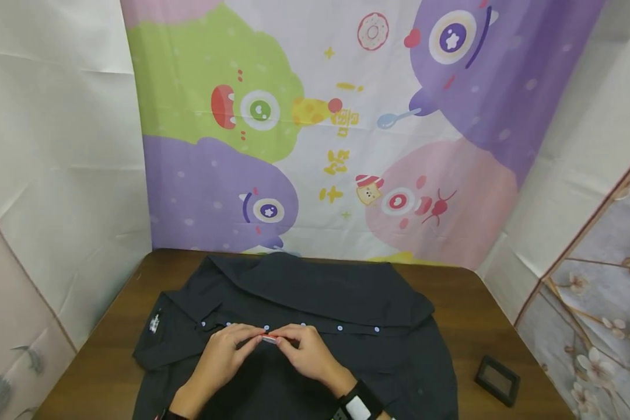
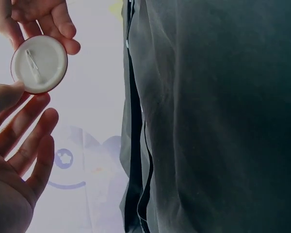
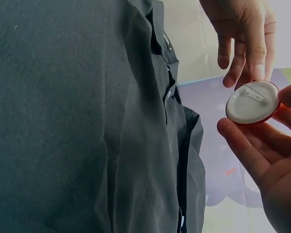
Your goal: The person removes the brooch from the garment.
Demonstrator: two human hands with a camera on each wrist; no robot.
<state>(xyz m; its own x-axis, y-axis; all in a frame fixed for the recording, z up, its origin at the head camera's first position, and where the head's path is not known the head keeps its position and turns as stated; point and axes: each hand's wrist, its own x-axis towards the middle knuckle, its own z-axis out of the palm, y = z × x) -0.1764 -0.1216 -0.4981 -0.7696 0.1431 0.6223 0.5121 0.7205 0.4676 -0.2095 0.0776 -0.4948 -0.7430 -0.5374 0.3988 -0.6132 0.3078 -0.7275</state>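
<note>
Low in the middle of the head view, a dark shirt (image 1: 299,326) lies spread on the brown tabletop (image 1: 467,315), its placket with pale buttons running across the frame. Both hands meet just below that placket: the left hand (image 1: 226,356) and right hand (image 1: 307,350) pinch a small round badge (image 1: 269,338) between their fingertips, held just above the cloth. A small dark box (image 1: 497,380) sits at the lower right, well apart.

At the upper left of the left wrist view, the badge (image 2: 39,64) shows its white back with the pin bar across it; the left hand (image 2: 19,141) touches its lower rim with a fingertip, the other fingers loose, and the right hand's fingers (image 2: 48,19) hold its top edge.

At the right of the right wrist view, the badge (image 3: 252,102) rests between both hands, the shirt (image 3: 77,116) beside it.

Judging from this, the badge is in hand, its back turned up, but not yet fastened to the shirt; whether the pin is open I cannot tell.
</note>
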